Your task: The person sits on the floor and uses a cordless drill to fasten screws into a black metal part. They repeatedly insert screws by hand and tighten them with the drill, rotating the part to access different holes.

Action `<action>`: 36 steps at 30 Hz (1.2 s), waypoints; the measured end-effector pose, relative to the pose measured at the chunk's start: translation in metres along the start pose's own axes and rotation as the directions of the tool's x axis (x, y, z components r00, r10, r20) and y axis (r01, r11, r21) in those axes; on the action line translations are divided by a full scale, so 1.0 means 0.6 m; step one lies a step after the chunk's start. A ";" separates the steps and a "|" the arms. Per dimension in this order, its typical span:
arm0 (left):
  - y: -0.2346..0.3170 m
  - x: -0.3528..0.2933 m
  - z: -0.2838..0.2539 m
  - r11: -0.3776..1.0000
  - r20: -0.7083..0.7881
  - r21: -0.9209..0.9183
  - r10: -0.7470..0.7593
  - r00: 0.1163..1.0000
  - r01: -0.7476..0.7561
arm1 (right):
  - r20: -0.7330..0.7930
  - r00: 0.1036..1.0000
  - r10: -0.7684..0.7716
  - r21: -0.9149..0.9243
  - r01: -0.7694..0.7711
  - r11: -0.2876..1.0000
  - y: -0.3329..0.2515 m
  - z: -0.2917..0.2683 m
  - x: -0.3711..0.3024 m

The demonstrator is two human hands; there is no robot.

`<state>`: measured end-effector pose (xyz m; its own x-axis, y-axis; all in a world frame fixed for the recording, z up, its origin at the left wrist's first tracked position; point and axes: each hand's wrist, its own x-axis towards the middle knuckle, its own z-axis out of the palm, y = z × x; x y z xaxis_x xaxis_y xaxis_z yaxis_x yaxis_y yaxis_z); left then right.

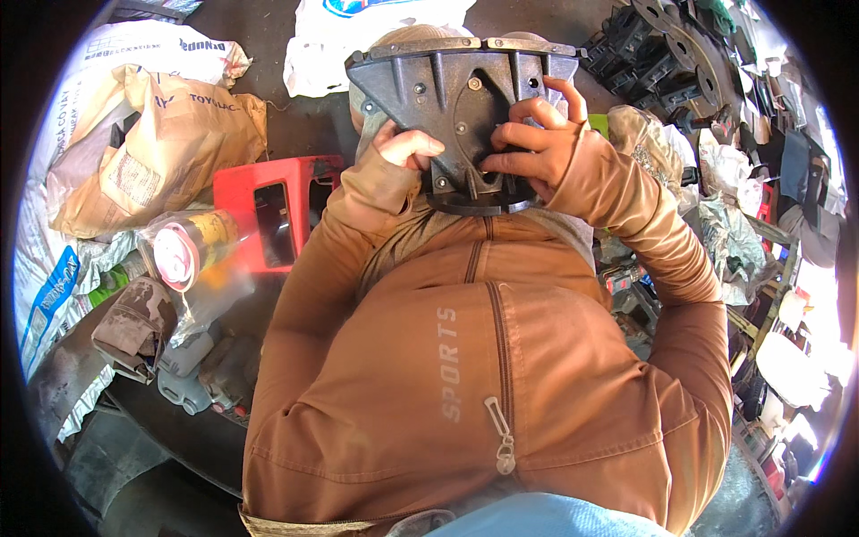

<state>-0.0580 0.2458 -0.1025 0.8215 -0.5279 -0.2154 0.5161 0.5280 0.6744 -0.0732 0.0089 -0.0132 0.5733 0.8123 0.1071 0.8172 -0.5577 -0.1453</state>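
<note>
A black, ribbed, fan-shaped housing [474,107] is held up in front of my body, its wide edge away from me. Small screws dot its face, and a round flange sits at its narrow near end. My left hand [404,148] grips the left side, thumb on the face; its other fingers are mostly hidden. On the right, my right hand [541,143] wraps the edge with its fingers spread over the face, some of them by the dark recess in the middle. What lies on the underside of the housing cannot be seen.
A red plastic stool [277,210] stands to the left, beside a brown paper sack [170,143] and a clear bag holding a round container [183,255]. Black plastic parts [658,58] are piled at the far right. Plastic bags [729,233] and clutter line the right side. A white sack [322,45] lies ahead.
</note>
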 end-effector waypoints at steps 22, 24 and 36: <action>-0.018 0.014 -0.021 0.995 -0.053 0.092 -0.037 0.998 0.041 | -0.015 1.000 0.011 -0.040 -0.011 0.999 0.005 0.008 -0.009; -0.016 0.011 -0.016 1.000 -0.023 -0.008 -0.006 1.000 0.006 | -0.069 0.998 -0.004 -0.057 0.000 0.998 0.005 0.011 -0.010; -0.006 0.012 -0.006 0.997 -0.068 -0.008 -0.079 0.995 0.079 | -0.158 0.987 0.006 -0.063 -0.016 0.998 0.000 0.025 -0.022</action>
<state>-0.0531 0.2427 -0.1087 0.7926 -0.5218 -0.3154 0.5811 0.4897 0.6500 -0.0814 0.0008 -0.0297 0.5804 0.7717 0.2601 0.8098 -0.5806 -0.0847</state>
